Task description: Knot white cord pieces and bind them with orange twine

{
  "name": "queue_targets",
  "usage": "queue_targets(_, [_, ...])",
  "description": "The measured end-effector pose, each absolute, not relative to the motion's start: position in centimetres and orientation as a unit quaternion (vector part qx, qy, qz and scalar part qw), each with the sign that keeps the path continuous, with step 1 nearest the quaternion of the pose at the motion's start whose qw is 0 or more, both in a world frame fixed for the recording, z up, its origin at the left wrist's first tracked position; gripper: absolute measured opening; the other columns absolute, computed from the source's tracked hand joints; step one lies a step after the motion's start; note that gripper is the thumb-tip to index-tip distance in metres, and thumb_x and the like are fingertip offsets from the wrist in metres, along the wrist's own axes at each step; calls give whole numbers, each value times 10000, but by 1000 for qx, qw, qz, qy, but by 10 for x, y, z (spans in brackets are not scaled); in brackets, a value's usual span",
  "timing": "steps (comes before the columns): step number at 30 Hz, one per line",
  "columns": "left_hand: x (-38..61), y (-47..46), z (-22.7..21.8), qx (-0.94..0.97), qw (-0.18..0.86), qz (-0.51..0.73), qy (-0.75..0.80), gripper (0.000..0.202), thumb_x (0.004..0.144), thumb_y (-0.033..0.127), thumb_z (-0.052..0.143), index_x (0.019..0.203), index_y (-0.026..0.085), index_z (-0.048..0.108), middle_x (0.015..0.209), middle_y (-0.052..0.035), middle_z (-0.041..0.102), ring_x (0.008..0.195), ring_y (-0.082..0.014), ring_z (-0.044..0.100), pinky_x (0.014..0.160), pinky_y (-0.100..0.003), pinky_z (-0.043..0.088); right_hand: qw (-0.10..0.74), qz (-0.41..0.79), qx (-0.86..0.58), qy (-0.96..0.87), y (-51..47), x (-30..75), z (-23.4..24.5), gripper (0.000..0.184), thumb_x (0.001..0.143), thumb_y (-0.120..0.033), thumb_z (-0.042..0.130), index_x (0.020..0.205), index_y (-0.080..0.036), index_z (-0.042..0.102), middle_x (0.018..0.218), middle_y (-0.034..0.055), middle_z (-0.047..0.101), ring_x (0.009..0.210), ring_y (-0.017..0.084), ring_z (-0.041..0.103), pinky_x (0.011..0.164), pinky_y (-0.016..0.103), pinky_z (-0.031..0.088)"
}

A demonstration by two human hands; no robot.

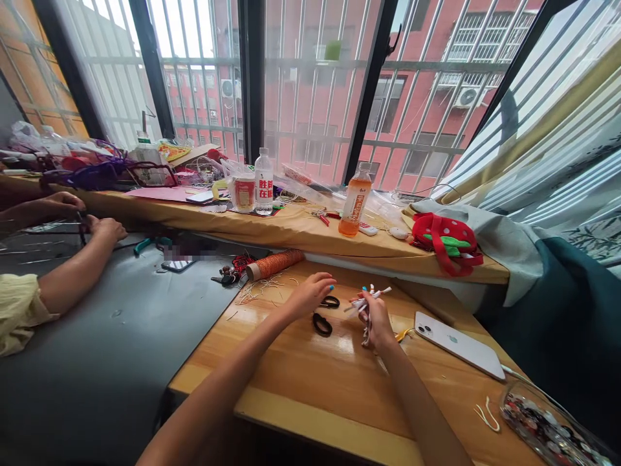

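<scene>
My right hand [377, 318] is closed around a small bundle of white cords [383, 293]. Their stiff-looking ends stick out past the fingers, and a twisted part hangs below the palm. To its left, my left hand [313, 296] hovers over the wooden table with fingers stretched out and nothing visible in them. Black-handled scissors [322, 325] lie on the table just beside and below the left hand, their blades mostly hidden. Loose white threads [257, 290] are scattered to the left of that hand.
A cone of orange cord [275, 264] lies at the table's back edge. To the right are a white phone [458, 344] with a cable and a clear box of beads [548, 424]. Bottles, including an orange drink [356, 200], stand on the sill. A co-worker's hands [104, 226] are at left.
</scene>
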State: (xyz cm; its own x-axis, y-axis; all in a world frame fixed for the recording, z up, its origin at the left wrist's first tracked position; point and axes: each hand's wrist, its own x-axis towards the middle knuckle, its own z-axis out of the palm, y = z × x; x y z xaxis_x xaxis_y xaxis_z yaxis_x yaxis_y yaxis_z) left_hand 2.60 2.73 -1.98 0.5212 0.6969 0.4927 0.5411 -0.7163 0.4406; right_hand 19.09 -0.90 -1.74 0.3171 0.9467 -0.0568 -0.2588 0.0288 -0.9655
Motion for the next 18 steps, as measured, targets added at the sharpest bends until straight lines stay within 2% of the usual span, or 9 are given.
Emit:
queue_targets(3, [-3,51,-31,884,92,196,414,459,849,361,229,1207,116,379,1286,-109,353,1208,-188,266,998,-337,197,627,501,-519,-294,-8,200,-18,202,690,-332,518,635,-160,427,427,-21,549,240,2,228,270,133,154])
queue_targets(5, [-28,59,-38,883,109,112,444,510,856,380,159,1243,89,321,1315,-115,299,1227,-182,227,1005,-326,181,619,510,-520,-293,-8,201,-19,204,689,-335,525,644,-159,432,435,-14,558,242,5,239,271,133,161])
queue_targets(8, [-64,52,-44,864,83,67,492,566,848,420,117,1265,70,275,1338,-117,238,1239,-189,194,1015,-318,152,611,518,-512,-309,-6,199,-22,210,680,-341,536,659,-153,443,441,-11,561,249,8,254,284,135,198])
queue_targets(11, [-79,23,-43,841,15,65,536,581,846,428,118,1265,56,269,1339,-142,215,1240,-221,185,1011,-353,147,601,517,-517,-322,-3,198,-25,203,685,-343,519,665,-154,446,436,-16,551,247,11,239,285,142,178])
queue_targets(13, [-69,-3,-40,873,-9,72,482,565,851,411,111,1281,63,227,1354,-138,167,1253,-218,128,1017,-359,115,586,507,-532,-341,-1,199,-27,198,696,-348,495,679,-156,450,435,-19,544,245,15,229,290,149,164])
queue_targets(15, [-49,-27,-36,928,18,58,366,531,856,405,101,1309,132,141,1373,-81,115,1261,-166,97,1025,-306,109,561,480,-557,-381,-2,199,-28,212,706,-368,470,717,-157,466,428,-26,531,251,34,262,304,161,192])
queue_targets(18, [-32,-49,-32,942,39,61,329,505,858,401,87,1317,190,84,1377,-39,114,1262,-143,91,1030,-305,91,465,364,-603,-536,-9,194,-25,267,721,-397,451,836,-167,520,488,-8,564,354,105,443,377,197,289])
